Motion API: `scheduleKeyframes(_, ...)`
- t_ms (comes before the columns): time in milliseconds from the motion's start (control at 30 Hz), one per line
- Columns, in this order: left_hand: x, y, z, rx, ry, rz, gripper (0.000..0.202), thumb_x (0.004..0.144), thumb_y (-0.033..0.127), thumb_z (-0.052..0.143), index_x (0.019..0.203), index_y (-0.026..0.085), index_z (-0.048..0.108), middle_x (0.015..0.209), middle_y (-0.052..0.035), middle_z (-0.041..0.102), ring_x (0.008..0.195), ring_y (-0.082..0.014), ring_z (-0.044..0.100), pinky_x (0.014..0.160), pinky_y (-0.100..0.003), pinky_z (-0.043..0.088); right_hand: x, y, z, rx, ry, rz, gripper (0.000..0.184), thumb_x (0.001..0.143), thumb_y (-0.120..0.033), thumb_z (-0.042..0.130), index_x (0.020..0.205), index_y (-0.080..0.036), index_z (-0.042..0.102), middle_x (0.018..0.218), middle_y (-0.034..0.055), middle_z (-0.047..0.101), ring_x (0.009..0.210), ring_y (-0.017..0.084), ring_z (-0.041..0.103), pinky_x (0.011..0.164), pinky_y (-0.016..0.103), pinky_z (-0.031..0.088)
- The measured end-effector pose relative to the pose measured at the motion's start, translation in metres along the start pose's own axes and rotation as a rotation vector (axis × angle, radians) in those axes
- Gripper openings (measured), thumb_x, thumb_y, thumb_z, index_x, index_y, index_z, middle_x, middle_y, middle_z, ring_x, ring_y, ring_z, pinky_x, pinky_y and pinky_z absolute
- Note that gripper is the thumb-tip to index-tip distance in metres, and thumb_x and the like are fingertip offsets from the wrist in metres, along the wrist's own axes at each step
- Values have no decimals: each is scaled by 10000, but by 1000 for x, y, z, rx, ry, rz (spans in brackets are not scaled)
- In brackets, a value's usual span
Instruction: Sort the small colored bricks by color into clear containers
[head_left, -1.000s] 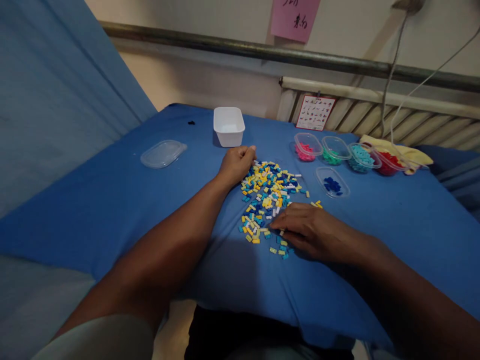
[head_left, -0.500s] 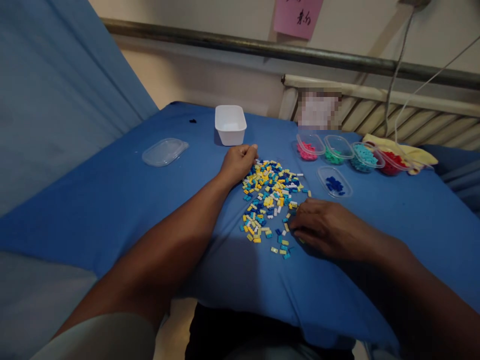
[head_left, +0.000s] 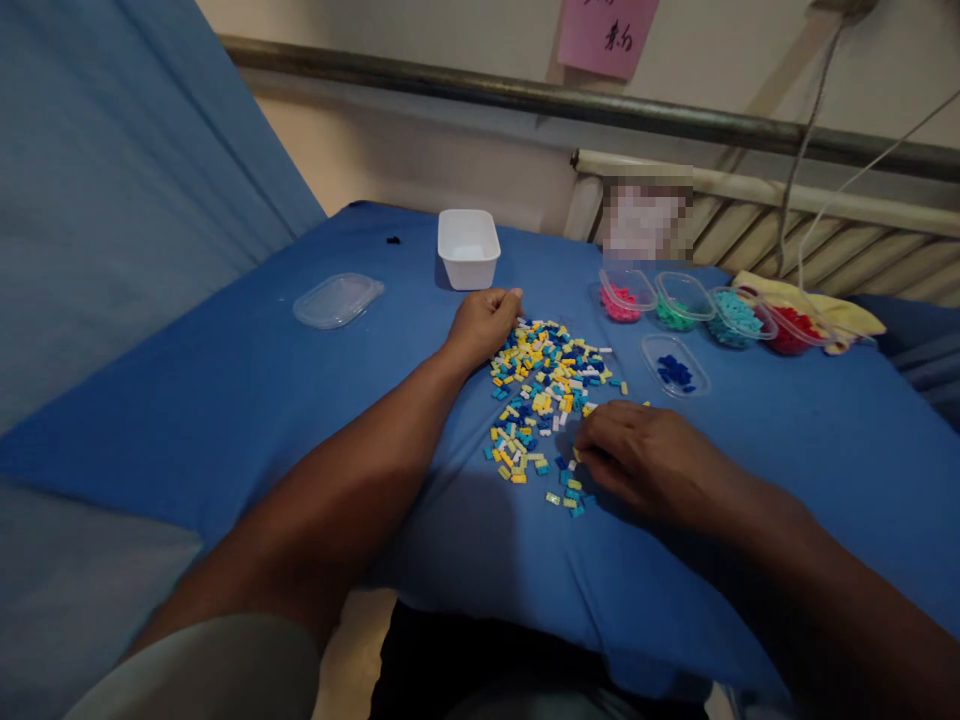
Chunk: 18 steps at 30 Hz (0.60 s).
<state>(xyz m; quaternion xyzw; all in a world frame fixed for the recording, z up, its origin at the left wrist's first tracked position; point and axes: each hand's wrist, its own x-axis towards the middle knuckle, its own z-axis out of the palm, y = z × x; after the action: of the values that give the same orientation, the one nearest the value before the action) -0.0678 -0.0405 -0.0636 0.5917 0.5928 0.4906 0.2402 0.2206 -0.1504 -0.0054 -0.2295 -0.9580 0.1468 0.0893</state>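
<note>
Many small hard plastic bricks, yellow, blue and white (head_left: 544,395), loose on blue cloth | left hand (head_left: 484,325) fisted at pile's far edge | right hand (head_left: 637,455) curled, fingertips pinching near edge, contents unclear | light, slippery; likely pinch by sides

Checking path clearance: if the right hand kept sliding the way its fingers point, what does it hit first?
The right hand points left, fingertips at the near edge of the pile of small bricks. It would likely meet those loose bricks first, then bare blue cloth. Depth is unclear.
</note>
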Motion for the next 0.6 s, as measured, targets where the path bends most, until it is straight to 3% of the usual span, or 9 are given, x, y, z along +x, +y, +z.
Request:
scheduleKeyframes(133, 0, 0, 0, 2, 5, 21, 495, 1057, 551, 548, 780, 190, 744, 773, -64, 758, 730, -195, 680, 628, -282, 470, 7, -6, 11, 13, 4, -88, 193, 1104, -183, 580, 1154, -187, 767, 1083, 105, 777, 1015, 251, 706, 901, 387, 541)
scheduleKeyframes(400, -1, 1, 0, -1, 0, 27, 488, 1055, 540, 547, 761, 196, 729, 760, -60, 751, 726, -193, 676, 638, -289, 472, 9, -11, 8, 42, -21, -71, 148, 1064, -165, 622, 1051, -190, 767, 986, 88, 775, 950, 250, 701, 864, 399, 561)
scheduleKeyframes(500, 0, 2, -1, 5, 1, -2, 480, 1050, 546, 548, 775, 199, 734, 775, -62, 758, 721, -196, 671, 635, -290, 478, 5, 5, -2, 56, 104, -35, 134, 1075, -221, 634, 1113, -203, 762, 1041, 95, 796, 962, 245, 723, 862, 387, 571)
scheduleKeyframes(600, 1, 0, -1, -3, -2, 0, 486, 1043, 562, 554, 772, 204, 739, 771, -61, 757, 712, -198, 665, 627, -291, 475, -9, 43, -16, -25, 289, 112, 179, 1073, -291, 643, 1156, -213, 780, 1064, 106, 818, 973, 267, 757, 883, 411, 589)
